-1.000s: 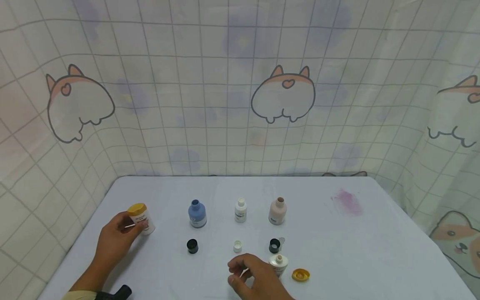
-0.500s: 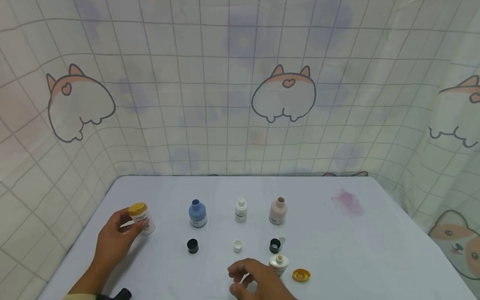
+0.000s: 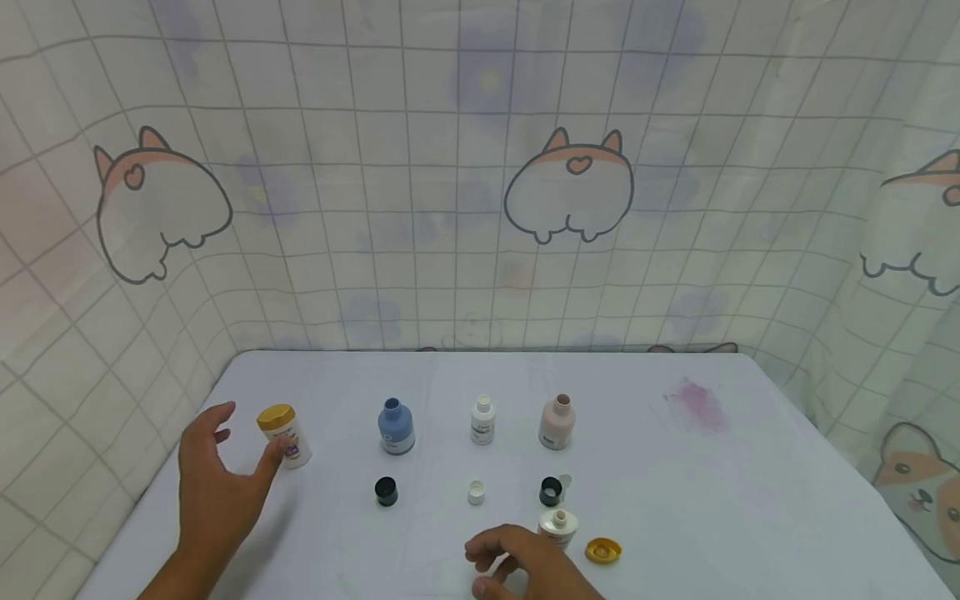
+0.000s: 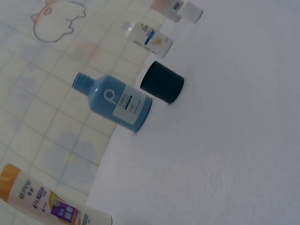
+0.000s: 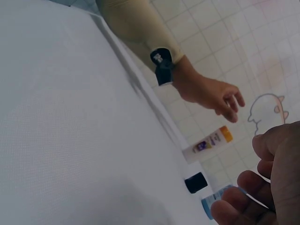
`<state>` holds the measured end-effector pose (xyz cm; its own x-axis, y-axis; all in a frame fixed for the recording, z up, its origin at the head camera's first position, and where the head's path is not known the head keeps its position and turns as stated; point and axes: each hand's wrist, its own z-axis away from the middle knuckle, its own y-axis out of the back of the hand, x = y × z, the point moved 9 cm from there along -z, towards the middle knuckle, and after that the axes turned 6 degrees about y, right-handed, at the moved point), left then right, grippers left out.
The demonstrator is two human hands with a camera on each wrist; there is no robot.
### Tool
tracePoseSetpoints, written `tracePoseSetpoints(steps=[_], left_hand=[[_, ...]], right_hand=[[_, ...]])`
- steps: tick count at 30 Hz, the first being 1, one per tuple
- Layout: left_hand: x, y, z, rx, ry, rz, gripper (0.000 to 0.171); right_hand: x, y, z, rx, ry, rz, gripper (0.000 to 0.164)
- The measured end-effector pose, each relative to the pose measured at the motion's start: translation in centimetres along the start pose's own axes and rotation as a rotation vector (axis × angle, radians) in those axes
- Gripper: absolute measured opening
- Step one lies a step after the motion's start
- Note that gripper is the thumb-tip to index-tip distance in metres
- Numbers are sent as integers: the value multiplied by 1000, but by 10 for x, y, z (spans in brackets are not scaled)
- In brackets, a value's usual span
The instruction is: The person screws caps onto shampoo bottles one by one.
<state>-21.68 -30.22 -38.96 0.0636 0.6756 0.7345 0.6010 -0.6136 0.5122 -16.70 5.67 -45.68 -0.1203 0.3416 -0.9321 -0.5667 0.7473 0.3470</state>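
Note:
A white bottle with a yellow cap (image 3: 297,451) stands upright at the left of the table; its printed label shows in the left wrist view. Beside it my left hand (image 3: 220,492) has its fingers spread, the thumb overlapping the bottle's front in the head view and the other fingers off to its left. From the right wrist view, the left hand (image 5: 206,90) appears apart from the bottle. Low in the middle, my right hand (image 3: 534,564) hangs with loosely bent fingers and nothing between them. Just behind it stands an uncapped white bottle (image 3: 558,525), partly hidden by that hand.
Across the back stand an uncapped blue bottle (image 3: 396,431), a small white bottle (image 3: 482,425) and a pinkish bottle (image 3: 557,425). In front of them lie a black cap (image 3: 386,492), a white cap (image 3: 476,493) and another black cap (image 3: 551,492). A yellow cap (image 3: 602,550) lies front right.
My left hand has let go of the yellow-capped bottle and spread its fingers, moving slightly left and toward me. The bottle stays standing. My right hand has shifted slightly right and down.

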Motion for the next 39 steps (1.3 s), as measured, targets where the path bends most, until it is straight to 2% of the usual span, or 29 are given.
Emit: tracePoseSetpoints(steps=[3, 5, 6, 9, 14, 18, 20, 24, 27, 30, 34, 37, 39], left_hand=[[27, 4, 9, 54, -191, 6, 71], [44, 1, 17, 48, -310, 26, 63], [50, -1, 21, 35, -351, 34, 61], [64, -12, 32, -48, -392, 39, 54], [80, -37, 51, -223, -377, -9, 44], [90, -58, 68, -387, -390, 52, 40], [94, -67, 75, -470, -391, 119, 40], [95, -87, 89, -673, -270, 214, 36], [94, -102, 99, -805, -169, 261, 35], [94, -114, 107, -880, -135, 285, 36], [98, -125, 113, -923, -160, 281, 37], [99, -133, 116, -969, -136, 269, 39], [98, -136, 118, -994, -101, 264, 40]], right_hand=[[1, 0, 0, -22, 9, -6, 29], [3, 0, 0, -41, 8, -15, 29], [4, 0, 0, -52, 6, -21, 29], [7, 0, -1, -84, -5, -34, 29], [9, 1, 6, -106, -31, -70, 38], [9, 2, 14, -91, -54, -65, 45], [11, 2, 20, -69, -79, -45, 48], [17, 1, 38, 11, -146, 6, 59], [20, 2, 46, 46, -164, 25, 61], [20, 4, 44, 28, -133, -15, 58], [19, 7, 29, -68, -49, -69, 50], [19, 9, 25, -95, -30, -71, 46], [22, 11, 30, -60, -76, -55, 50]])
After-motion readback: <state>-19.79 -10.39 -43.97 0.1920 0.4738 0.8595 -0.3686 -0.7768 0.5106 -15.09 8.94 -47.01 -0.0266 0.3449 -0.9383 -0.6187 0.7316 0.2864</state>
